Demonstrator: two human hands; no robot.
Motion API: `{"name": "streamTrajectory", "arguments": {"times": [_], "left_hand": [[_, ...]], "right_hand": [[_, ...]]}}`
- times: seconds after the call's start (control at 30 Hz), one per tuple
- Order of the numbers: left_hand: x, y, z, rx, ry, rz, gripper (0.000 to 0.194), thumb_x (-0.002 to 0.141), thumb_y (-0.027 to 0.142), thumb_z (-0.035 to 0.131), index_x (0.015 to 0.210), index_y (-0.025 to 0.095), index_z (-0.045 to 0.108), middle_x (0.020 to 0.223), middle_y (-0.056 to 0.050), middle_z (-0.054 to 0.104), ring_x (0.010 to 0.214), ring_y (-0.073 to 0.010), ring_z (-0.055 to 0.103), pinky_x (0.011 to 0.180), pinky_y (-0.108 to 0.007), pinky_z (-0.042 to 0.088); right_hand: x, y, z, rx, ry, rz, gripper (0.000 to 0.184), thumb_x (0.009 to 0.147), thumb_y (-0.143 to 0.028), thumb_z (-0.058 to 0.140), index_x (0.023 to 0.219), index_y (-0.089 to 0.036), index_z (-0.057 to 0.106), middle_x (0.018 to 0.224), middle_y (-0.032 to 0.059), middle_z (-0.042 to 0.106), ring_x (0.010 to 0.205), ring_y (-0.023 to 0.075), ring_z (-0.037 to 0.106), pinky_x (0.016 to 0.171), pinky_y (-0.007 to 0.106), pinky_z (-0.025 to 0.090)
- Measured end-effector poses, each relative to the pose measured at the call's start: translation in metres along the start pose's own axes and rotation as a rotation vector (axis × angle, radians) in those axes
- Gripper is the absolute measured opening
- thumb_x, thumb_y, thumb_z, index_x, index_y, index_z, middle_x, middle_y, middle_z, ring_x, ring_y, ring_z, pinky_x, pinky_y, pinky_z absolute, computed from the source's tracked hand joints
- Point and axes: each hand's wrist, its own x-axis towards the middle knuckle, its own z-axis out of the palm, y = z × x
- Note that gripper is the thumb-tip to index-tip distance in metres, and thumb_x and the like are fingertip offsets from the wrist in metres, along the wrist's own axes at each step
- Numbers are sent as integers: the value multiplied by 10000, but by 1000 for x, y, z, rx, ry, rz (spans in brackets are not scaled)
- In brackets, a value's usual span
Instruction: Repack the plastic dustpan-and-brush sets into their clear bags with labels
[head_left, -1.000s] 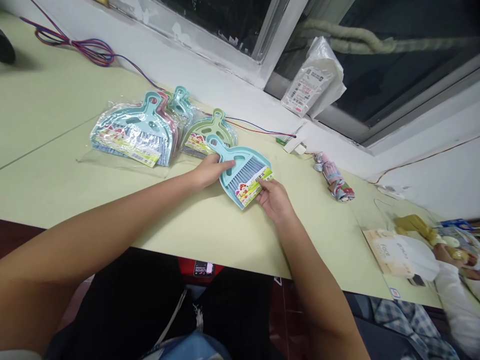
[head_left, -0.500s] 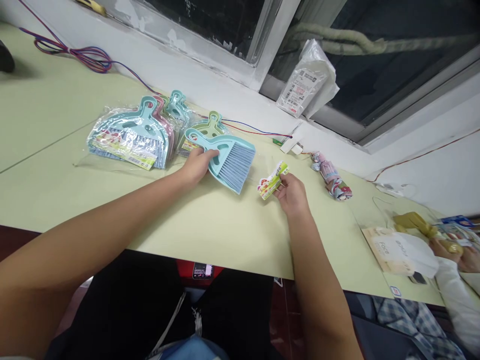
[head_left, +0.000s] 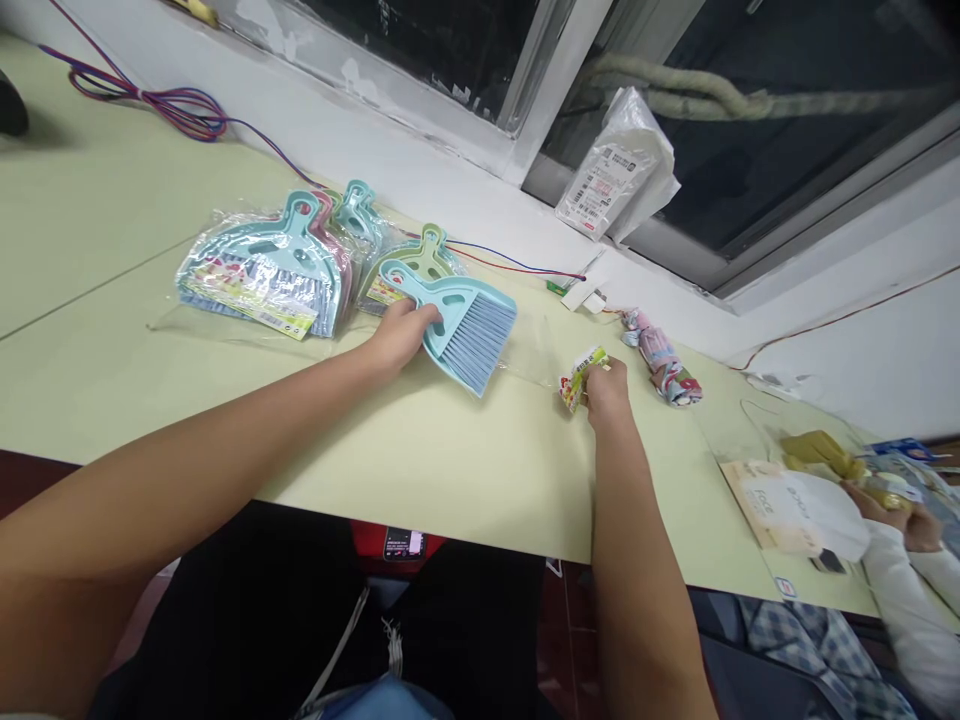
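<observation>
My left hand (head_left: 403, 332) is closed on a light blue hand brush (head_left: 471, 335) with grey-blue bristles, which seems to lie against a matching dustpan. The brush is tilted above the table, bristles pointing right. Off to its right, my right hand (head_left: 607, 390) pinches a printed label card (head_left: 579, 378) in green, white and red. Behind the brush lies a green dustpan set (head_left: 433, 250). On the left, several dustpan-and-brush sets (head_left: 262, 268) in clear plastic lean together, a blue one in front of pink and green ones.
A rolled floral cloth bundle (head_left: 660, 357) lies by the wall, near a white adapter (head_left: 583, 297). Coiled red-blue cable (head_left: 180, 115) runs along the back. At far right, another person's hands (head_left: 904, 515) work beside a paper bag (head_left: 784, 505). A phone (head_left: 403, 543) rests below the table edge.
My right hand has moved right with the label card, away from the brush, and the card has turned. My left hand and the brush have shifted slightly right.
</observation>
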Motion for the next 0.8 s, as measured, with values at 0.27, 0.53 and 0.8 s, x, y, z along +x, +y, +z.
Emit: {"name": "streamTrajectory", "arguments": {"times": [0.27, 0.53, 0.8], "left_hand": [[1, -2, -1, 25, 1, -17, 189, 680, 270, 706, 843, 213, 628, 811, -34, 647, 745, -224, 634, 756, -419, 562], [2, -5, -4, 64, -3, 2, 174, 697, 289, 707, 840, 214, 644, 831, -36, 657, 764, -226, 632, 759, -411, 561], [-2, 2, 0, 30, 11, -11, 166, 678, 251, 703, 824, 199, 643, 797, -36, 655, 750, -230, 635, 739, -412, 552]], "right_hand": [[-3, 5, -9, -351, -32, -18, 887, 837, -293, 651, 1608, -208, 222, 1285, 187, 661, 881, 259, 719, 762, 384, 626], [-14, 6, -5, -469, -127, 17, 961, 774, -229, 700, 1612, -137, 239, 1044, 176, 719, 577, 238, 649, 580, 432, 608], [-12, 0, -8, -610, -157, -49, 762, 848, -247, 587, 1567, -211, 334, 1201, 185, 700, 748, 256, 715, 641, 382, 599]]}}
